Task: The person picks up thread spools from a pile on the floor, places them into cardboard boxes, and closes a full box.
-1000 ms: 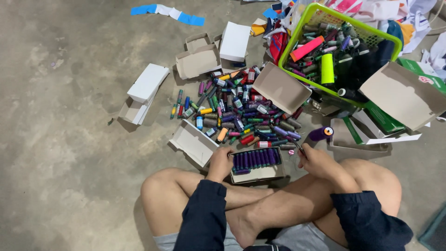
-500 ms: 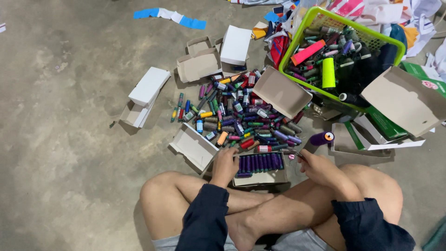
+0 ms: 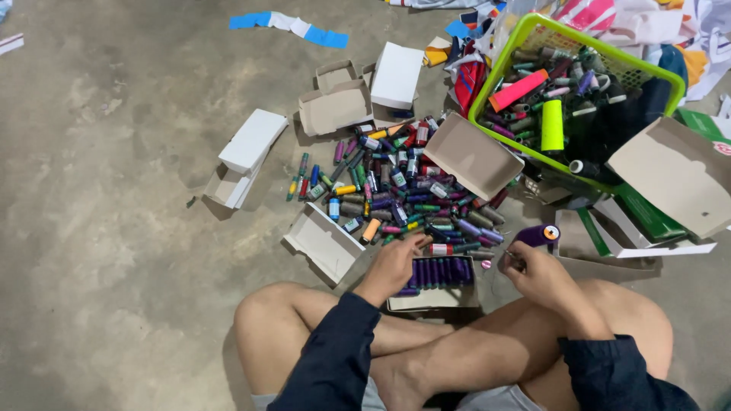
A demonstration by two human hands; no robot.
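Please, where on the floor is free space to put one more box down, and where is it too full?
Bare concrete floor lies left of the white box and the left knee. Crowded: the spool pile before the left hand, and around the green basket and cardboard beyond the right hand.

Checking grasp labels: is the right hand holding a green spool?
No, the right hand holds a purple thread spool with an orange end, just right of the small cardboard box of purple spools.
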